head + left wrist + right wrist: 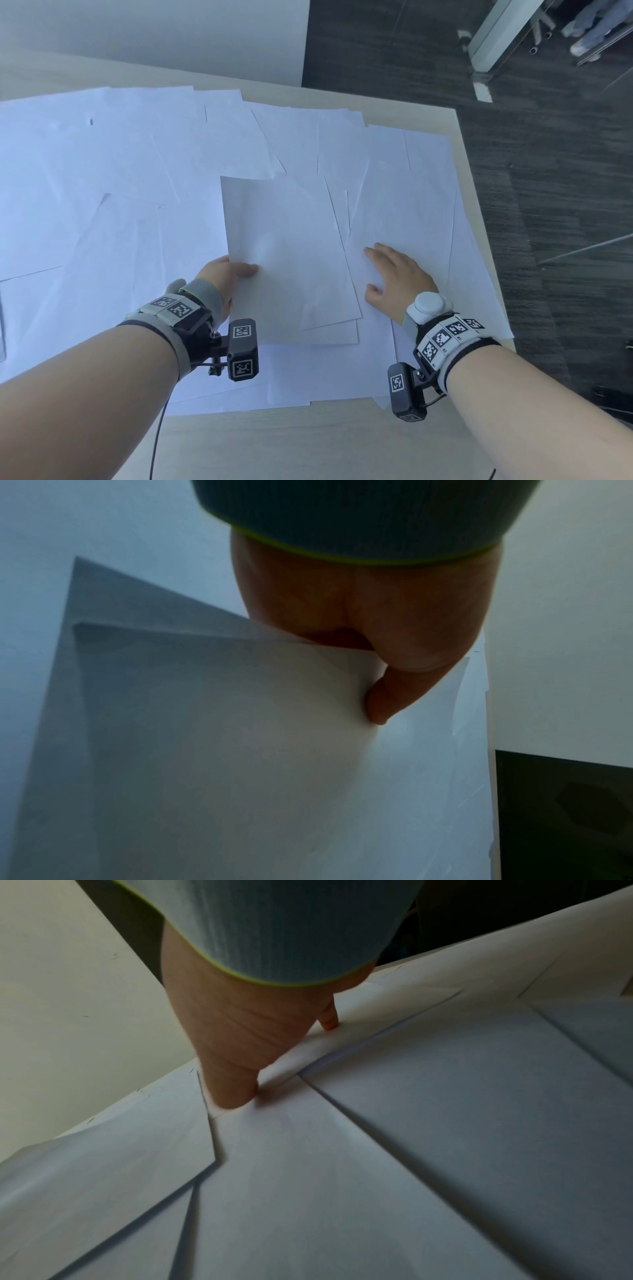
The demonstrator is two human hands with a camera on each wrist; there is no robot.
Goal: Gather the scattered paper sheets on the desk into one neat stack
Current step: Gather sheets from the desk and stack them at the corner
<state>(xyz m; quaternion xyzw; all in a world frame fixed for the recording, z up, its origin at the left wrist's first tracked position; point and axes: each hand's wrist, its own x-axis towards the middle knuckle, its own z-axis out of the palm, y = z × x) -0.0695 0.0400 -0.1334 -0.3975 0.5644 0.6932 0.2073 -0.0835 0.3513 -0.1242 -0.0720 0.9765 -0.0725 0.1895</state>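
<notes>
White paper everywhere on desk [308, 442]. Left hand [224, 274] pinches small held stack [291, 253], thumb on top. Right hand [397, 274] lies flat, fingers spread, on loose sheet [407, 212]. Best: slide sheet slowly under stack, match edges. Far sheets [137, 137] wait.

Two hands: left hand [224, 274], right hand [399, 277]. One desk [308, 442]. Paper sheets [137, 154]: many, overlapping, exact count unclear. Two wrist cameras [243, 349].
</notes>
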